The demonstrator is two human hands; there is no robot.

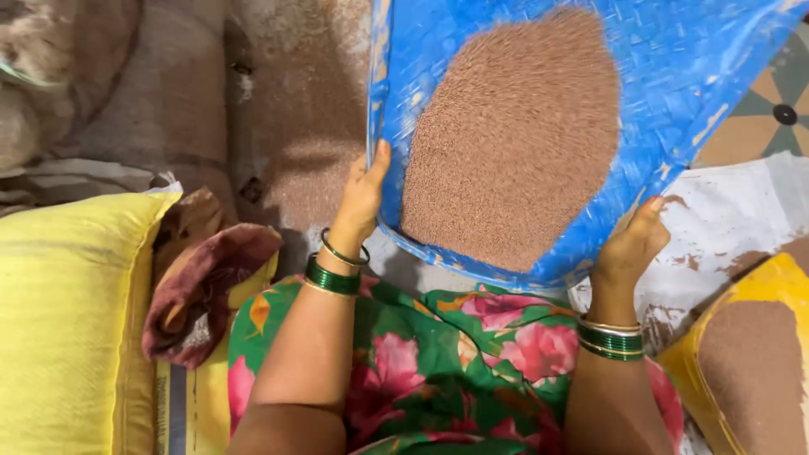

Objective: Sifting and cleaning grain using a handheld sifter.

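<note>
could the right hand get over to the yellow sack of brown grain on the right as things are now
Probably yes, but not freely. The yellow sack lies open just beside the right hand with nothing between them. That hand is gripping the blue winnowing tray of grain, shared with the left hand.

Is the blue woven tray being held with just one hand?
No, both hands grip the blue woven tray: the left hand on its left edge and the right hand at its near right edge.
</note>
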